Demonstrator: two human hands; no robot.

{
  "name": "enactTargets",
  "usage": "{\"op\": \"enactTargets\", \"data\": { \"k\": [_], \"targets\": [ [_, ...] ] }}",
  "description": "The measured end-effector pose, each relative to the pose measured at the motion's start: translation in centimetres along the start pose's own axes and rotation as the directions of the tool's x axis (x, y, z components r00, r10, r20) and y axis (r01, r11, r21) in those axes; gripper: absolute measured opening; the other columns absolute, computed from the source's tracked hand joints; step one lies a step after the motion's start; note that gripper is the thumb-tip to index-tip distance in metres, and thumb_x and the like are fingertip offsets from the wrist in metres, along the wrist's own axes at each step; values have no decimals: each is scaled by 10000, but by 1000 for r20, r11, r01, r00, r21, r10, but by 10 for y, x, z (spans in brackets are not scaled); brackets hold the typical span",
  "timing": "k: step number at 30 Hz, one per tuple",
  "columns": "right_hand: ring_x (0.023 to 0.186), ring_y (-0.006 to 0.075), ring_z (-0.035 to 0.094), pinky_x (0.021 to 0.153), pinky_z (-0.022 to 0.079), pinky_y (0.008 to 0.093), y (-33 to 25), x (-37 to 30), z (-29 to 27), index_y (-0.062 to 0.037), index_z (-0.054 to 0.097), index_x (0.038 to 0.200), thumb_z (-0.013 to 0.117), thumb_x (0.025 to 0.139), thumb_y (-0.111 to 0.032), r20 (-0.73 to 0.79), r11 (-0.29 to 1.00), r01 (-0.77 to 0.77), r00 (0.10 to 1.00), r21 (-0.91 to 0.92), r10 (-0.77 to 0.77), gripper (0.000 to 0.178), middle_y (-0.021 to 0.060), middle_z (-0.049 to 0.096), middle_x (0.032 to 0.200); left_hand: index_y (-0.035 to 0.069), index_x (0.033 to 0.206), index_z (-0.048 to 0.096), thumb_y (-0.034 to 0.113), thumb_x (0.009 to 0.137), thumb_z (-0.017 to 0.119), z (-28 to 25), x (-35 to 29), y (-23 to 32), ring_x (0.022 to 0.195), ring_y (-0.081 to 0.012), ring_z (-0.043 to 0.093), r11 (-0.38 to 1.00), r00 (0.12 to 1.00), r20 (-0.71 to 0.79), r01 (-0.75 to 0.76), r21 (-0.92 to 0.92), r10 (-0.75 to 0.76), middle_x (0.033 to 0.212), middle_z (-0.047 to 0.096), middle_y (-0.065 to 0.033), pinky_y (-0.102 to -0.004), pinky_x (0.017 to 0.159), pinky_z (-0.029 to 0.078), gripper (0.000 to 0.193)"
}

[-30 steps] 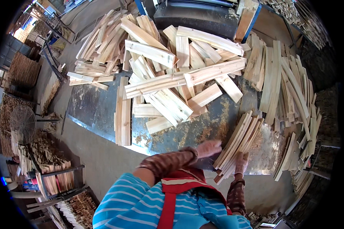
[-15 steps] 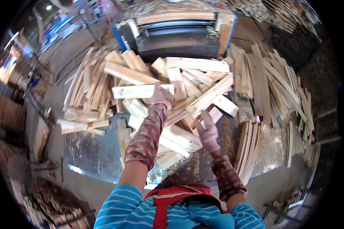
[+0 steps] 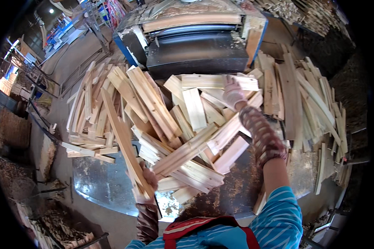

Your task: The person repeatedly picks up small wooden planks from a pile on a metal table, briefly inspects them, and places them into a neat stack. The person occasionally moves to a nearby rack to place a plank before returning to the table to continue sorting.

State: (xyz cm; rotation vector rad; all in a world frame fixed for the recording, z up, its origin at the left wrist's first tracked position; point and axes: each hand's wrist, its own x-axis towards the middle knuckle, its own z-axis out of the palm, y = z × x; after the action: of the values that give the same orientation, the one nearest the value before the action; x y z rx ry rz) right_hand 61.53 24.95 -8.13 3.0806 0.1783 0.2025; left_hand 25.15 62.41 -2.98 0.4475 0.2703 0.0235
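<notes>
My left hand [image 3: 150, 177], in a pale glove, is closed round the lower part of a long narrow wooden board [image 3: 124, 141], which stands tilted at the left of a pile. My right hand [image 3: 233, 90], also gloved, reaches to the far side of the pile. Its fingers are stretched over a pale flat board [image 3: 203, 81] and seem to touch it. Between my hands lie crossed loose boards, among them a reddish plank [image 3: 185, 151] and a short white board [image 3: 194, 108].
The pile rests on a dark metal table [image 3: 237, 189] strewn with shavings. Beyond it stands a planer-like machine [image 3: 197, 47] with a roller and a dark bed. Stacked boards flank the pile at the left [image 3: 93, 99] and right [image 3: 293, 95].
My left hand has come back toward me and left, now with an upright-tilted board. My right hand has moved from the near right to the pile's far side. Several boards lie differently.
</notes>
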Motion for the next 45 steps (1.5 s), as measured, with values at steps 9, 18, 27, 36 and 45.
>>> {"op": "enactTargets", "data": {
  "k": [9,18,27,36,45],
  "targets": [
    [1075,309,668,917,528,384,5,-1,-68,-52,675,1166,648,810,-275,271,972,-93,962,218,31,421,185,693,1128,66,1477,405,89,910,685,39,49,-34,1218,-201,576,862,975,-117,-107,495,189,1320,588,-86,-336,1050,480,633],
    [1087,329,655,909,546,395,-111,-177,-120,41,329,1472,740,797,-507,377,337,-276,882,900,-283,961,219,679,1119,119,1510,308,-54,894,627,47,6,-80,1147,-185,599,755,990,32,-126,643,138,1335,559,-93,-331,959,517,715],
    [1078,219,628,943,515,348,-154,-303,-83,12,444,1419,792,806,-293,339,-71,-359,919,931,-202,768,116,653,1162,-14,1541,212,-103,890,534,-6,-66,-99,1060,-220,626,624,996,-82,87,777,-38,1219,630,-158,-331,905,524,732],
    [1165,200,556,1003,475,309,-87,-420,-92,-66,248,1585,837,799,-246,357,-448,-272,927,851,116,998,121,555,1334,39,1406,521,75,915,612,54,-129,-150,945,-254,711,-49,905,321,-347,937,-280,1101,702,-192,-353,801,549,500],
    [826,222,695,713,578,363,88,-549,-136,52,611,1172,828,770,-335,653,-380,-531,608,758,453,599,125,681,991,32,1303,606,142,892,718,99,-116,-242,1172,-315,651,186,581,547,-564,804,-604,1286,649,-195,-371,970,532,440]
  ]
}}
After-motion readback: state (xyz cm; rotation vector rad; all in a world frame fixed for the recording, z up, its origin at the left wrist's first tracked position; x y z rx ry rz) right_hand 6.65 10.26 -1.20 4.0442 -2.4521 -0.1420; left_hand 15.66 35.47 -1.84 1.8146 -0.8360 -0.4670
